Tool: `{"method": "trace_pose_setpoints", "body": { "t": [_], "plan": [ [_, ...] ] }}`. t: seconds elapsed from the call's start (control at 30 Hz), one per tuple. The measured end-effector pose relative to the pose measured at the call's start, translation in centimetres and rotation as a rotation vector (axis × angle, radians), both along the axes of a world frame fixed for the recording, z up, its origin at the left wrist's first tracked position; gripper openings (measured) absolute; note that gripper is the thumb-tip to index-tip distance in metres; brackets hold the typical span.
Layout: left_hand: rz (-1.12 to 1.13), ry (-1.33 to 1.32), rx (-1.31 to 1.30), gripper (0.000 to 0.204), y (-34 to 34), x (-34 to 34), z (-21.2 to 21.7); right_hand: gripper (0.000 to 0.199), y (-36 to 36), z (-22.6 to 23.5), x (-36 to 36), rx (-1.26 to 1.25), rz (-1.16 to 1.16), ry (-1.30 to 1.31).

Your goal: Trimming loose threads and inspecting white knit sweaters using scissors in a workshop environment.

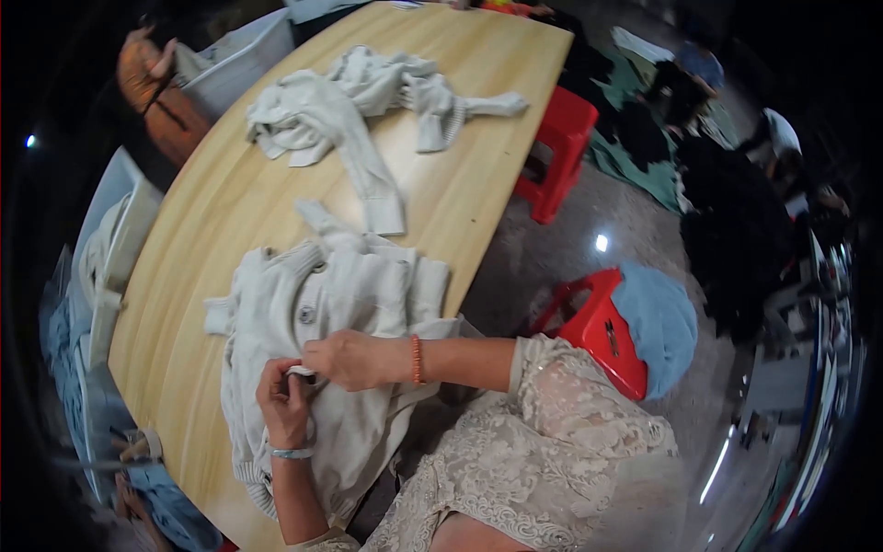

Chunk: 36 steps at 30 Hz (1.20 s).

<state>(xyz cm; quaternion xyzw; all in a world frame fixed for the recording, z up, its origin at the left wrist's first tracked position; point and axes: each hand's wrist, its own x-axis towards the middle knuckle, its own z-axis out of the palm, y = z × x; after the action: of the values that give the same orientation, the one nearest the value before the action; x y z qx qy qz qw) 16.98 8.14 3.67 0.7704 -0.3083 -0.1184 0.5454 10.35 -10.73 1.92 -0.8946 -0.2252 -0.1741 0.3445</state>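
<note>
A pale grey knitted cardigan (359,285) lies spread on the near part of the table, its lower part hanging toward me over the edge. A dark round button (306,315) shows on its front, just above my hands. My left hand (283,400) is closed, pinching a small pale fold of the knit between thumb and fingers. Against that fold, my right hand (354,359) is closed too, its fingertips meeting the left ones. What lies right under the fingertips is partly hidden.
Farther up the wooden table (184,313) lies another pale grey knit garment (336,115), crumpled. Red stools (556,152) stand at the right, one with blue cloth (655,327). White bins (129,216) line the left, where a person in orange stands. Dark cloth heaps (736,230) cover the floor right.
</note>
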Motion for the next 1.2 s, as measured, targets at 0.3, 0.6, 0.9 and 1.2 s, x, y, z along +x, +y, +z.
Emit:
{"method": "trace_pose_setpoints", "body": {
  "t": [0.3,0.6,0.9,1.2],
  "plan": [
    [0.214,-0.149,0.273,0.017,2.8,-0.6,1.2,0.018,-3.9,2.0,-1.3,-0.130,-0.139,0.116],
    [0.057,-0.281,0.199,0.021,-6.5,0.8,4.1,0.016,-5.4,1.6,-1.0,-0.042,-0.204,0.024],
    [-0.020,0.050,0.272,0.014,-7.6,3.7,2.7,0.018,-4.9,1.8,-1.2,0.042,-0.206,0.021],
    [0.037,0.498,0.052,0.009,-6.7,4.0,2.3,0.045,-4.2,1.3,-1.1,0.074,-0.279,-0.061]
  ]
}}
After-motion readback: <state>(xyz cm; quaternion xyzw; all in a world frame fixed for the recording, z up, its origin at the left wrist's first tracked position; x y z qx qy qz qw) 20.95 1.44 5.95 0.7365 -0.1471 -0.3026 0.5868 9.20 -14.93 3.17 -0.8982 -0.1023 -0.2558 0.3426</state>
